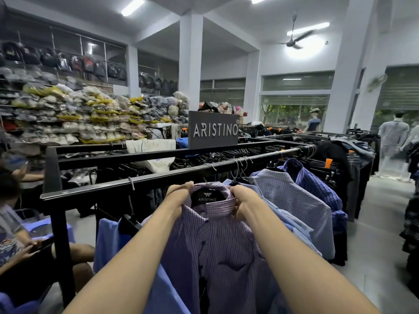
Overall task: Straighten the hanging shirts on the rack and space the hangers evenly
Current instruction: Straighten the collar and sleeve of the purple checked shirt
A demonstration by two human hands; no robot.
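While both hands grip its collar, the purple striped shirt (217,241) hangs at the front of the black rack rail (158,177), so the step in hand looks like straightening this one garment on its hanger. The left hand (179,196) is closed on the collar's left side and the right hand (240,200) is clenched on its right side, fingers curled into the cloth, with the branded neck label showing between them. Next, I judge, the collar needs squaring on the hanger and the hook sliding along the rail (its hook is hidden behind the collar). To the right, the blue checked shirts (294,200) crowd close together, while the light blue shirt (108,245) on the left hangs apart.
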